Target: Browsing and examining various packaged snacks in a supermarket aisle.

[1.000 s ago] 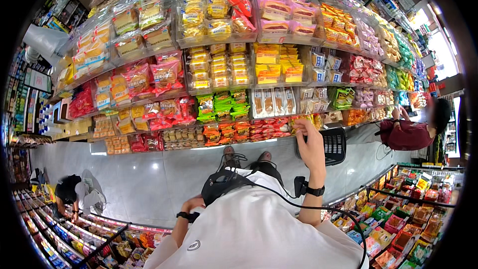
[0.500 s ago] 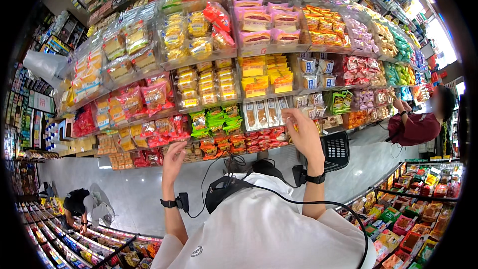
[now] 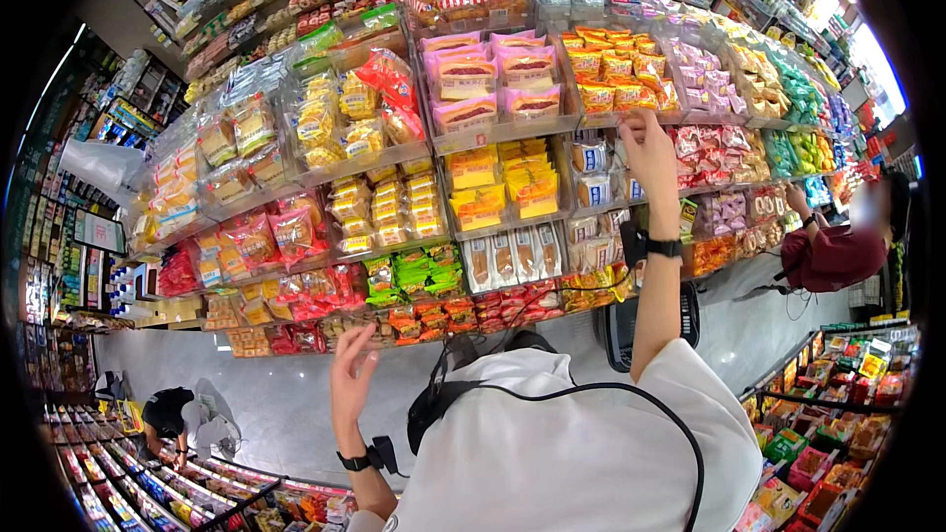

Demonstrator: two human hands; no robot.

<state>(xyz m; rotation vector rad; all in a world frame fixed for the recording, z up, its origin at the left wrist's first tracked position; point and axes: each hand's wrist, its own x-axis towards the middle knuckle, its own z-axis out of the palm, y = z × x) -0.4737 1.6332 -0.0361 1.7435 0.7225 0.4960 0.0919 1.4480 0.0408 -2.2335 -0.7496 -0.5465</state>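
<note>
My right hand (image 3: 647, 153) is raised at the front edge of a clear bin of orange snack packets (image 3: 616, 69). Its fingers are bent together, and whatever they may hold is hidden. White-and-blue packets (image 3: 591, 158) lie just left of that wrist, with red-and-white packets (image 3: 702, 153) to its right. Lower down, my left hand (image 3: 352, 374) hangs open before the lowest shelf, thumb and fingers apart and nothing in them. Closest to it are orange-red packets (image 3: 431, 320). Pink-wrapped pastries (image 3: 493, 79) and yellow packets (image 3: 503, 182) fill bins between the hands.
A black shopping basket (image 3: 616, 335) stands on the floor by the shelf, behind my right forearm. At the right, a person in a dark red top (image 3: 835, 256) is at the same shelving. Another person (image 3: 177, 414) bends over a display at lower left. A black cable crosses my shirt.
My right hand has moved up and right, from the lower bins to the orange packets, its fingers more bent. My left hand has dropped slightly away from the shelf. The view has shifted.
</note>
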